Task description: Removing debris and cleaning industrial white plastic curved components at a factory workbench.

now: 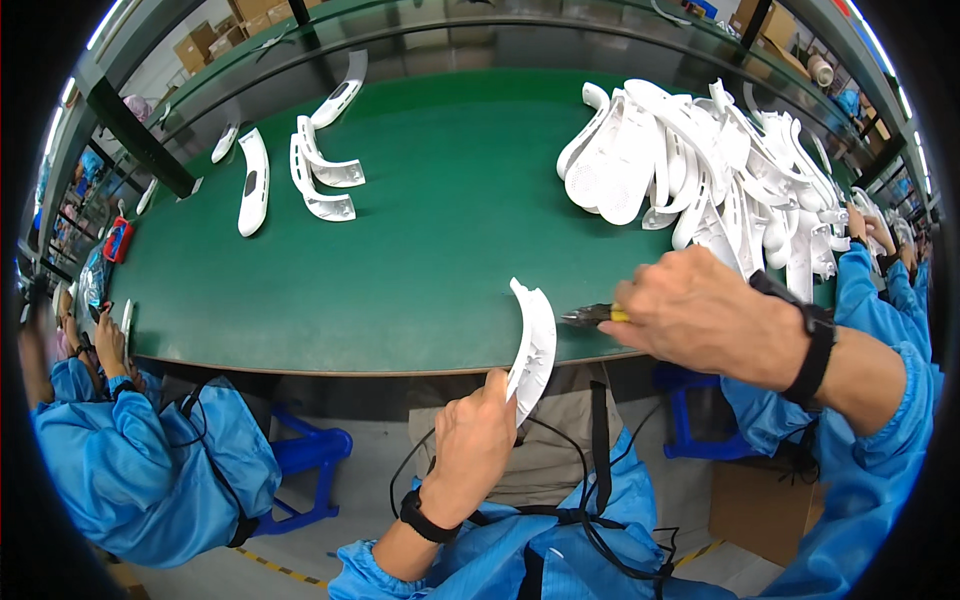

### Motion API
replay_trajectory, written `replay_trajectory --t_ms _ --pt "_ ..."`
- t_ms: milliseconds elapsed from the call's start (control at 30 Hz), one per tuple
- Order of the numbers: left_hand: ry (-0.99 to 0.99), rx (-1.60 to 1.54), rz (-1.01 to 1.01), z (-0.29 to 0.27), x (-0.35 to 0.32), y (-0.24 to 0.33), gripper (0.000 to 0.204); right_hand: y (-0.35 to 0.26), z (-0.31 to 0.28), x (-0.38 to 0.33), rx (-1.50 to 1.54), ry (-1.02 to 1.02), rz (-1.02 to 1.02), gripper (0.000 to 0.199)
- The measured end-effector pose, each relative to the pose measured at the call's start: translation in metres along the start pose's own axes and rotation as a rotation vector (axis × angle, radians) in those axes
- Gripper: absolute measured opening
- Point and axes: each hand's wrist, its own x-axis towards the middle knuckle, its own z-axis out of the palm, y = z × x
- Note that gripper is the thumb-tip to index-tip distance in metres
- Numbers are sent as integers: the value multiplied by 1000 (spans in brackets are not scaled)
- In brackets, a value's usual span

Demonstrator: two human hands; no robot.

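My left hand (472, 432) is closed around the lower end of a curved white plastic shell (536, 335), which stands up at the table's front edge with its hollow inner side showing. Just to the right, my right hand (690, 312) grips a pair of cutting pliers (592, 315) with yellow on the handle. The dark jaws point left at the shell, with a small gap between them. My palm hides most of the handles. Behind my right hand lies a big heap of similar white shells (640, 150).
On the green tabletop (430, 250), several white shells (255, 185) lie apart at the far left. Co-workers in blue sit at both sides, one sleeve (150, 460) at left. Blue stools (310, 465) stand beside me, and a cardboard box (765, 505) is on the floor at right.
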Motion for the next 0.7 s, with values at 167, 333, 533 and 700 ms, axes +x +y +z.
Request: replay_trajectory --t_ms 167,333,533,700 --pt "-12 -10 -15 3 -1 1 8 -18 -2 -15 209 24 -24 35" --pt "6 -16 -11 6 -2 0 7 -33 23 -10 150 2 23 36" --pt "15 -19 -22 6 -2 4 7 -38 29 -9 109 12 35 35" --pt "26 -21 -13 8 -2 2 7 -39 30 -8 93 32 30 33"
